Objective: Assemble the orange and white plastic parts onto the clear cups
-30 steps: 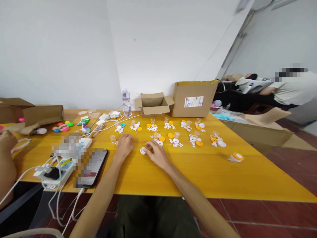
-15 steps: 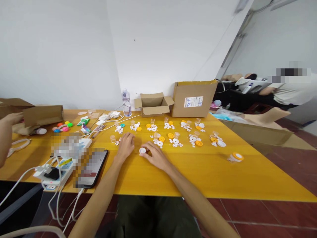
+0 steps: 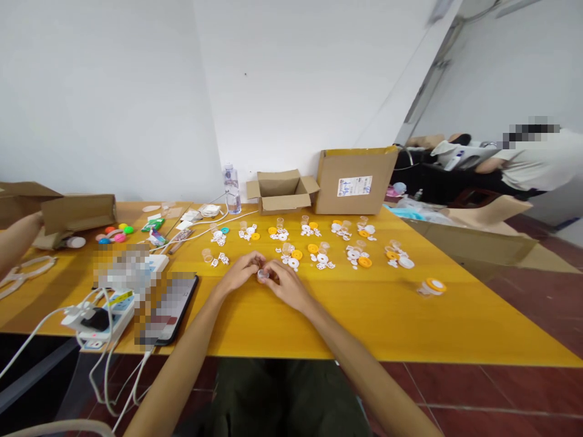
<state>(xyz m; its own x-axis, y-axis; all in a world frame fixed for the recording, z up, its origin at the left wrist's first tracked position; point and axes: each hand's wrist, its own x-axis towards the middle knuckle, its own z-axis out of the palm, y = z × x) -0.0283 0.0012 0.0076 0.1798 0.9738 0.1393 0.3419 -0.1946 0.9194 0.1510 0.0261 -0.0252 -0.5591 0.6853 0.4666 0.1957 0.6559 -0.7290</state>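
My right hand has its thumb and fingers closed on a small round cup, whitish and see-through, just above or on the table. My left hand is bent over the same spot from the other side, fingertips pinched by the cup's rim; whether a small part sits between them is hidden. Just beyond lie a clear cup and little white cut-out pieces. To the right, similar groups hold clear cups, white discs and orange ring lids.
An orange-lidded clear jar lies at the right. Behind stand an open carton, a larger box and a water bottle. A phone and power strip are at left. Another person's arm reaches into a box.
My left hand has moved right to meet my right hand at the small cup, uncovering the white pieces behind it. The other person's arm at left has moved further into the box.
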